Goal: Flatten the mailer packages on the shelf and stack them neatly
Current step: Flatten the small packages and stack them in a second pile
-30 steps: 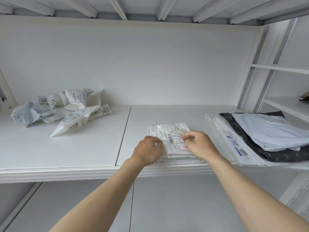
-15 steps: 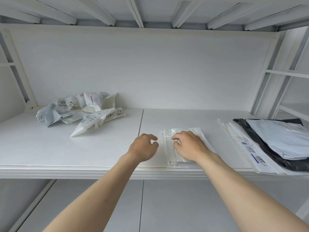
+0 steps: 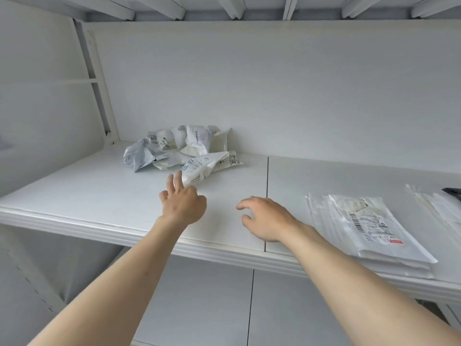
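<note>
A heap of crumpled white and grey mailers (image 3: 174, 148) lies at the back left of the white shelf (image 3: 74, 196). The nearest one, a long crumpled white mailer with blue print (image 3: 203, 168), points toward me. My left hand (image 3: 183, 203) hovers just in front of it, fingers spread and straight, holding nothing. My right hand (image 3: 264, 218) hangs over the shelf's middle seam with loosely curled fingers, empty. To the right, a neat stack of flattened white mailers (image 3: 366, 228) lies near the front edge, its top one bearing a barcode label.
A second pile of flat mailers (image 3: 439, 208), with a dark one on it, is cut off by the right edge. The shelf's back wall stands close behind the crumpled heap. A lower shelf shows beneath the front lip.
Both hands have left the flattened stack and swung left toward the crumpled heap. The view has turned left, so the stack now lies to the right of my hands.
</note>
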A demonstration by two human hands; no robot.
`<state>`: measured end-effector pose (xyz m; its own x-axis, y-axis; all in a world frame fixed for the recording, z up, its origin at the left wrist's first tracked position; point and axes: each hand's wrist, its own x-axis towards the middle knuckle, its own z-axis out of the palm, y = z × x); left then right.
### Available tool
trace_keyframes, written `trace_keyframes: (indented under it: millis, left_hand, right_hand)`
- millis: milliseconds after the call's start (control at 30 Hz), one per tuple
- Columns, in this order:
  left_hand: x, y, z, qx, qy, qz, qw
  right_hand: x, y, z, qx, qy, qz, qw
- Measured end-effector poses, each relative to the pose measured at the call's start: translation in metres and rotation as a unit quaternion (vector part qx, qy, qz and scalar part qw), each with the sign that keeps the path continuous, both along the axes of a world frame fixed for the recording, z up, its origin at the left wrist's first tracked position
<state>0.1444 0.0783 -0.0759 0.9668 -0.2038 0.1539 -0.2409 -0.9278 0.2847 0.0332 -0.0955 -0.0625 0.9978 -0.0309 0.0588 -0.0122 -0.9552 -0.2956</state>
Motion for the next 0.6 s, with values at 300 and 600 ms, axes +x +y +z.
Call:
trace_keyframes:
  millis: [300,600]
  left_hand:
    - [0.031,0.006,-0.015,0.035,0.023,-0.036,0.998]
    - [-0.012,-0.014,-0.022,0.013,-0.093,-0.173,0.98]
  right_hand:
    - [-0.004,-0.009,-0.004,-0.032,0.027,-0.008,0.999]
    - [-0.024,-0.024,-0.003,-0.03,0.007,-0.033,0.999]
